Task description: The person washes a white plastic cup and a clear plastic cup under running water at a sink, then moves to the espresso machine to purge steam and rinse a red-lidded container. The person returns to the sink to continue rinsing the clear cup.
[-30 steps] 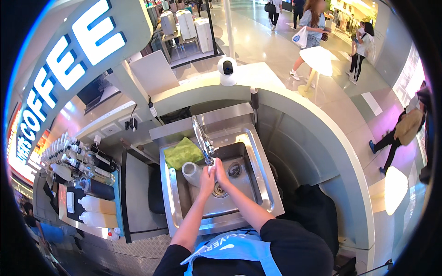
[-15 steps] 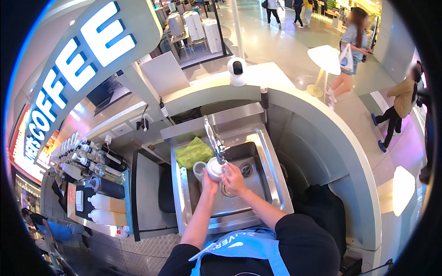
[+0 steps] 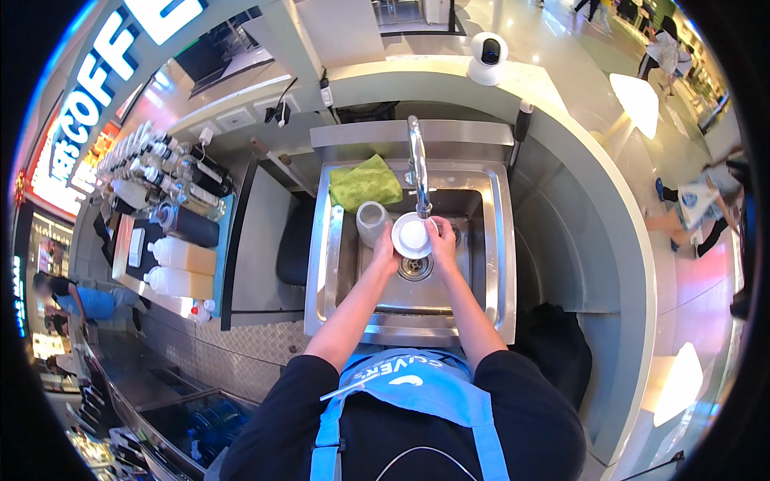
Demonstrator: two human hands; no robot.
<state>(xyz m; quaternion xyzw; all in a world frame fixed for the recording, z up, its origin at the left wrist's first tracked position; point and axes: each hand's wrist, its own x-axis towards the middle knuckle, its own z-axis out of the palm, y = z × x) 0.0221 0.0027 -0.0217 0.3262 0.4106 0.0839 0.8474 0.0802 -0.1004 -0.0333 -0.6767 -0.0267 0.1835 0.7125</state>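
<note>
Both hands hold a white round lid-like piece [image 3: 412, 236] with a raised rim, right under the spout of the chrome faucet [image 3: 419, 164]. My left hand [image 3: 385, 250] grips its left side, fingers closed around the edge. On the other side my right hand [image 3: 442, 240] is closed on the right edge. Whether water is running is hard to make out. Just left of the piece, a translucent whitish container [image 3: 371, 223] stands in the steel sink [image 3: 385, 309], its round open mouth showing. A green cloth [image 3: 365, 183] lies on the sink's back left corner.
A curved pale counter wall [image 3: 597, 200] rings the sink, with a white camera [image 3: 487, 58] on top. To the left are several pump bottles [image 3: 160, 164] and two jugs [image 3: 180, 268] of yellowish liquid. A dark cloth-like bundle [image 3: 553, 345] is at the right.
My view has shifted, putting the sink more centrally below me. The white piece has been turned so its round face points up, and my hands now grip it from both sides.
</note>
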